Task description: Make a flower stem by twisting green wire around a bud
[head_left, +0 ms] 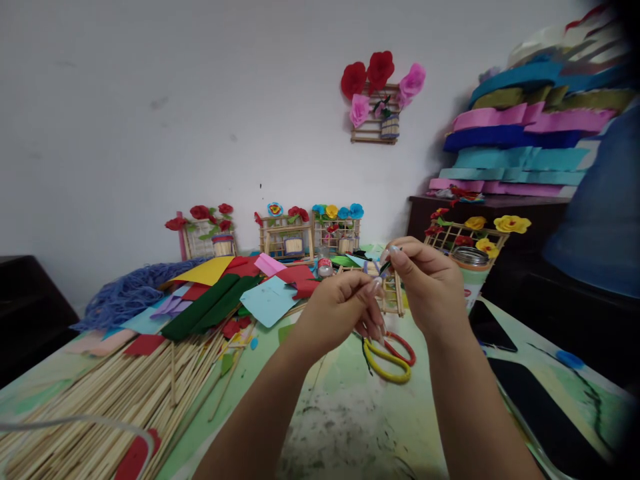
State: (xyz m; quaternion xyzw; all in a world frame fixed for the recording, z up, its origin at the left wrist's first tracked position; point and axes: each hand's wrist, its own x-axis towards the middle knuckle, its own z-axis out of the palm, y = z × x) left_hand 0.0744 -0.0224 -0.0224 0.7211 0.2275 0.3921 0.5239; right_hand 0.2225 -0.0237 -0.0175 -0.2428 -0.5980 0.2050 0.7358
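Note:
Both my hands are raised above the table, fingertips meeting. My left hand [340, 307] is closed in a pinch, and my right hand [425, 277] is closed too, pinching a thin dark green stick or wire [385, 268] between them. Just below them on the table lie scissors with yellow and red handles [387, 360]. A small wooden-stick frame [393, 297] stands behind my fingers, partly hidden.
A heap of bamboo skewers [115, 407] lies at the left. Coloured paper sheets [235, 290] and blue yarn [127, 293] spread behind. Small stick frames with paper flowers [285, 233] line the wall. A jar [470, 267] and dark phones [493, 327] are at the right.

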